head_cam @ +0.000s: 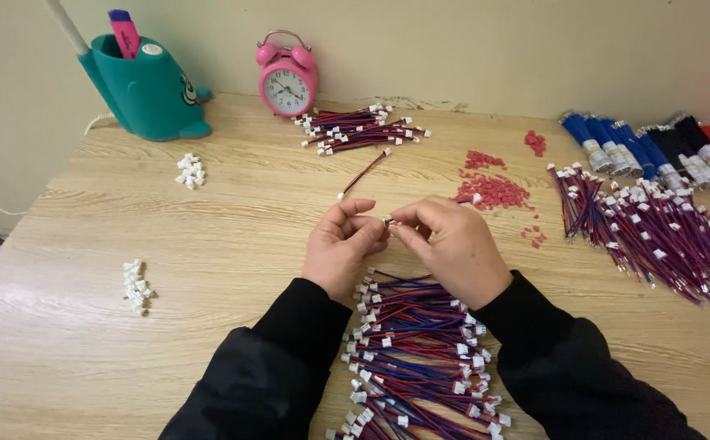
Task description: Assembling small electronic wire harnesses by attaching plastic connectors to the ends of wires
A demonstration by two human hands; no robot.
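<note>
Pinched btwn both hands, left (340, 248) & right (451, 244), I hold a small connector (388, 220) above wire pile (420, 358); red bits (493, 191) just beyond, pink clock (287, 81) at wall.

The pale wood-grain laminate worktop (233, 244) looks smooth with a faint sheen, the glossy pink metal alarm clock (288, 77) stands beside a matt teal plastic whale-shaped holder (147, 91).

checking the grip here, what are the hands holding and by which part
Both hands pinch one small white connector between them: left hand and right hand meet at it with thumb and forefinger tips. Whether a wire hangs from it cannot be told.
</note>
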